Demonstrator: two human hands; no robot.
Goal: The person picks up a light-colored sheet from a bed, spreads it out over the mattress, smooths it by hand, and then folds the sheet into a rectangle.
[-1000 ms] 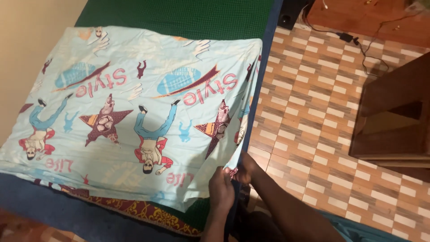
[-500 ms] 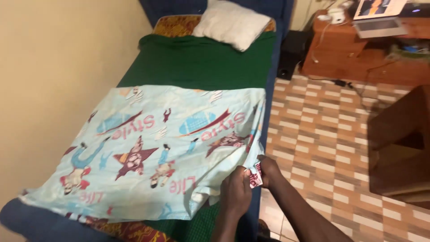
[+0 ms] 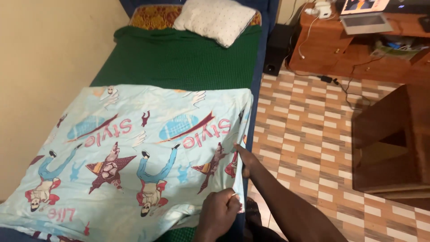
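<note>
Left hand: our left hand (image 3: 218,210) is nearest us, at the bottom edge of the view, fingers closed on the near right corner of the sheet (image 3: 134,152).
Right hand: our right hand (image 3: 245,160) sits just beyond it, up the same right edge, fingers pinched on the hem; we judge both hands clamped on cloth, a little apart from each other.
Sheet: pale blue with cartoon figures and stars, it lies spread flat over the near half of the bed (image 3: 188,58), its long axis running left to right across the bed.
Key relation: nearly all the sheet lies to the left of and beyond our hands; both grip its right edge, which hangs off the bed side toward the floor (image 3: 309,134). The left hand is the nearer to the corner.
Bed: a green cover shows beyond the sheet.
Pillow: a white pillow (image 3: 215,19) rests at the far end, well apart from the sheet.
Wall: a plain wall (image 3: 45,67) runs along the left.
Far right: a wooden stand (image 3: 394,139) on the tiled floor, and a laptop (image 3: 365,15) beyond.
</note>
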